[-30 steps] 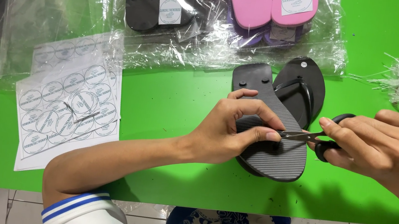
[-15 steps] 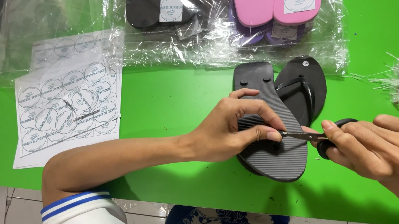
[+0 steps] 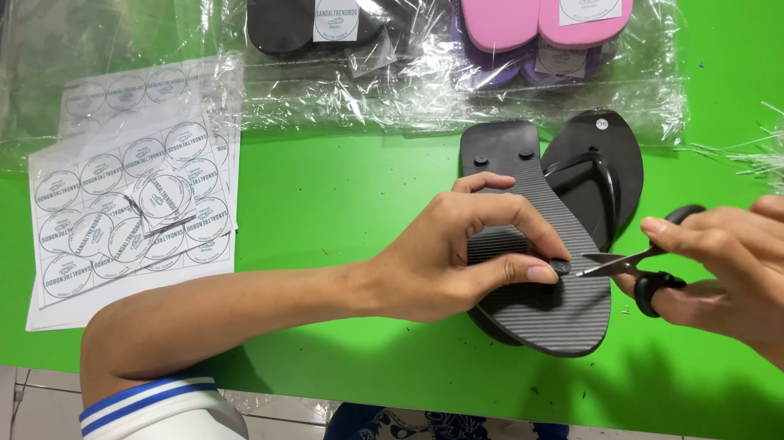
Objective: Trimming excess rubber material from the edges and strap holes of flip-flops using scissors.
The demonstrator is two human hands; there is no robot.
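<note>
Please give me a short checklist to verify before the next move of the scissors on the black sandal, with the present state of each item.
1. Left hand presses the black sandal, sole up: ok.
2. Right hand grips the scissors: ok.
3. Scissor tips reach the small plug on the sole: ok.
4. Left fingertips away from the blades: not ok, they lie beside the tips.
5. Blades open or closed: cannot tell.
6. Sticker sheet lies apart from the work: ok.

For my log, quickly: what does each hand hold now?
Left hand: closed on the black sandal, sole up.
Right hand: closed on black scissors.
</note>
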